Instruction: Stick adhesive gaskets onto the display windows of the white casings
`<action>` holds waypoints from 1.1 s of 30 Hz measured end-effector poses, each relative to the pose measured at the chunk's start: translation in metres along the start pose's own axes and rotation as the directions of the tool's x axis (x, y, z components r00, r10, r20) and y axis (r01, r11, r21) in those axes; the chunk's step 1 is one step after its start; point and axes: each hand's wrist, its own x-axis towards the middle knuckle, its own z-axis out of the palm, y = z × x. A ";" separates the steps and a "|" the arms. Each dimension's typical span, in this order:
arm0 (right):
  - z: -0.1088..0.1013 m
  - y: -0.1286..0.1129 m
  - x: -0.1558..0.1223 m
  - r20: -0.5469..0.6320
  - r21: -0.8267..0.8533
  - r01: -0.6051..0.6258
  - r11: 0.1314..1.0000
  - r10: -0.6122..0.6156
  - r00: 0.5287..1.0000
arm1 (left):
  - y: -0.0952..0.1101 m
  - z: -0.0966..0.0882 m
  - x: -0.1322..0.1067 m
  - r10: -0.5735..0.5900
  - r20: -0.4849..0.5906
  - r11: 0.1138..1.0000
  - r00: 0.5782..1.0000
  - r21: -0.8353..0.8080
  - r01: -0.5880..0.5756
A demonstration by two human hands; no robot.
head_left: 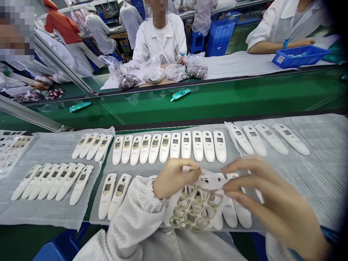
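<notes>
Left hand (174,177) pinched closed on the upper part of a clear plastic sheet of grey-gold frame-shaped stickers (190,207), near the green worktop's (88,211) front edge. Right hand (277,199) blurred, fingers spread, tips by the sheet's upper right; can't tell if gripping. Elongated white plastic handhelds (209,146) line the far edge; ribbed white foam (320,174) stretches rightward.

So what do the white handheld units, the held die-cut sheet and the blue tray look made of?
White handheld units: probably moulded plastic, satin; smooth rounded shells.
Die-cut sheet: likely thin clear film, finish blurred; units show through.
Blue tray: seemingly moulded plastic, low sheen; even colour, raised rim.
</notes>
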 end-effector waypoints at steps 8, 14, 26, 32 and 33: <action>0.003 0.044 0.026 0.253 0.023 -0.270 0.962 0.256 0.933 | -0.002 0.007 0.000 0.151 0.245 0.981 0.958 -0.157 -0.115; 0.029 0.045 0.020 0.071 -0.174 -0.051 0.983 0.064 0.995 | -0.007 0.012 0.003 0.118 0.056 0.964 0.991 -0.248 -0.101; 0.040 0.038 0.029 0.142 0.168 -0.338 0.926 0.317 0.938 | -0.018 -0.004 0.000 0.005 0.000 0.969 1.000 -0.248 -0.005; 0.046 0.045 0.038 -0.021 0.318 -0.624 0.714 0.663 0.748 | -0.017 -0.012 -0.003 -0.005 -0.078 0.983 0.997 -0.182 -0.010; 0.047 0.047 0.039 0.000 0.295 -0.639 0.711 0.668 0.744 | -0.017 -0.013 -0.003 -0.002 -0.101 0.984 0.995 -0.177 -0.016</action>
